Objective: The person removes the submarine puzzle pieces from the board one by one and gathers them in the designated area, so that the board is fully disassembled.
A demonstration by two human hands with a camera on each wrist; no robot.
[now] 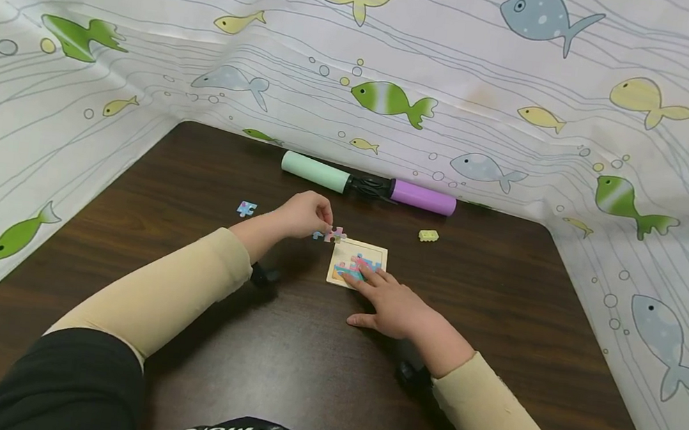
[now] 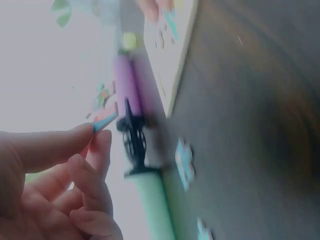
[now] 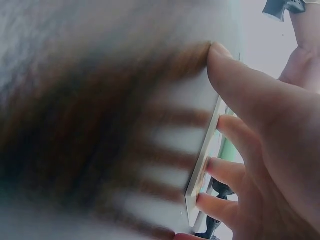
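My left hand (image 1: 302, 215) pinches a pink and blue jigsaw piece (image 1: 336, 234) between thumb and fingertip, raised by the back left corner of a square wooden puzzle tray (image 1: 385, 256). In the left wrist view the piece (image 2: 105, 121) appears nearly edge-on. Several joined pieces (image 1: 367, 266) in blue and pink fill the front part of the tray. My right hand (image 1: 394, 307) lies with fingers spread, fingertips on the tray and its pieces, the thumb out over the table. A loose blue piece (image 1: 317, 235) lies just beyond the left fingertips, partly hidden.
Another loose blue jigsaw piece (image 1: 247, 209) lies left of my left hand. A small yellow block (image 1: 428, 236) sits to the tray's right. Along the back lie a mint green tube (image 1: 315, 172) and a purple tube (image 1: 424, 198) with black cords between them. Fish-printed sheeting (image 1: 307, 92) encloses the table.
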